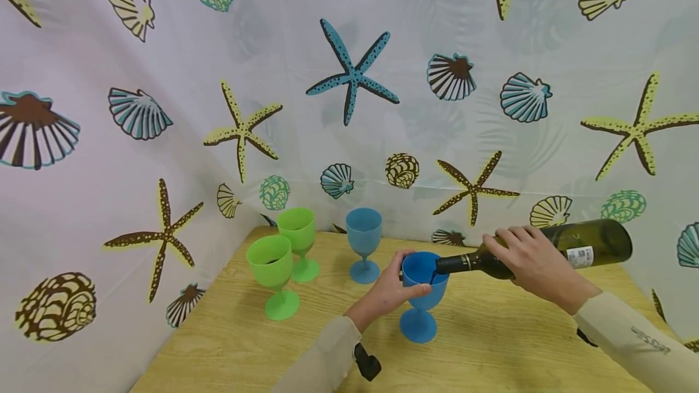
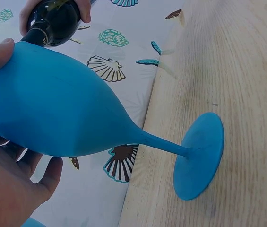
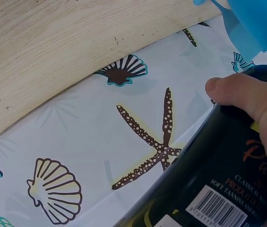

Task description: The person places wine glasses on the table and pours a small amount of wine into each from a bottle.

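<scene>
My left hand (image 1: 384, 291) grips the bowl of a blue plastic goblet (image 1: 428, 303), thumb on the near side and fingers behind. The goblet stands upright, its round foot (image 2: 199, 156) on the table in the left wrist view. My right hand (image 1: 537, 262) is wrapped around a dark green wine bottle (image 1: 595, 241), tipped nearly level with its neck pointing left. The bottle's mouth lies at the goblet's rim, and a thin dark stream of wine (image 1: 434, 276) runs into the bowl. A barcode label (image 3: 217, 208) shows on the bottle in the right wrist view.
Two green goblets (image 1: 271, 265) stand at the left of the wooden table (image 1: 491, 335), the nearer one with dark liquid inside. Another blue goblet (image 1: 364, 235) stands at the back, left of the held one. A curtain (image 1: 404, 132) printed with shells and starfish hangs behind the table.
</scene>
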The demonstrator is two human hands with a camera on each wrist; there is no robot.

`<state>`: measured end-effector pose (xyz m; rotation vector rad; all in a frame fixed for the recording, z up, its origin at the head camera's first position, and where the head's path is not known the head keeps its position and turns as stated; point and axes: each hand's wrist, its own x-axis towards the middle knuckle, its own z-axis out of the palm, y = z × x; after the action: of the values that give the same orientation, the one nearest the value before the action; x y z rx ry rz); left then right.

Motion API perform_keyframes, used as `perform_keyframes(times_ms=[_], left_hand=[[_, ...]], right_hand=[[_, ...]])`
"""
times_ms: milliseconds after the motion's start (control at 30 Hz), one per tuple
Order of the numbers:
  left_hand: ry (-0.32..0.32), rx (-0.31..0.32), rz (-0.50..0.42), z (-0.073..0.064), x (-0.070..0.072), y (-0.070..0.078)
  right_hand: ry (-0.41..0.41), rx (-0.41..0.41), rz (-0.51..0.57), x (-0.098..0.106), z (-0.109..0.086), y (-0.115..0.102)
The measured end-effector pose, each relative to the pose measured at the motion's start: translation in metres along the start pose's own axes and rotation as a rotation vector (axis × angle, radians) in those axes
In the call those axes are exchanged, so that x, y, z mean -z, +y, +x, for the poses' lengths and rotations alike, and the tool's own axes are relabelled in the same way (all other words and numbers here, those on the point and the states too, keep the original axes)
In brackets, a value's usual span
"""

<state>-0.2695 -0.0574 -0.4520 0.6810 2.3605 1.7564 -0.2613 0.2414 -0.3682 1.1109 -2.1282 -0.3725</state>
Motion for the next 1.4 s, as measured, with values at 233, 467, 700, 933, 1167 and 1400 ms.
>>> perform_keyframes(times_ms=[233, 467, 700, 933, 1167, 1400], left_hand=[[0.004, 0.002, 0.006, -0.0007, -0.0001, -0.0002], [0.005, 0.009, 0.001, -0.0005, -0.0001, -0.0002], [0.002, 0.006, -0.002, -0.0022, 0.0003, 0.0021], [0.005, 0.01, 0.004, -0.0018, 0.0005, 0.002], [0.002, 0.008, 0.003, -0.0009, 0.0003, -0.0003], [0.004, 0.006, 0.008, -0.0008, 0.0005, -0.0005]], right_hand=[[-0.002, 0.004, 0.001, 0.0006, 0.0006, 0.0002], [-0.002, 0.002, 0.004, 0.0012, 0.0009, 0.0003], [0.0, 0.007, 0.0, 0.0011, 0.0013, 0.0005], [0.01, 0.013, -0.004, 0.0013, 0.0015, 0.0004], [0.017, 0.015, -0.009, 0.0006, 0.0012, 0.0007], [0.023, 0.02, -0.016, 0.0002, 0.0012, 0.0012]])
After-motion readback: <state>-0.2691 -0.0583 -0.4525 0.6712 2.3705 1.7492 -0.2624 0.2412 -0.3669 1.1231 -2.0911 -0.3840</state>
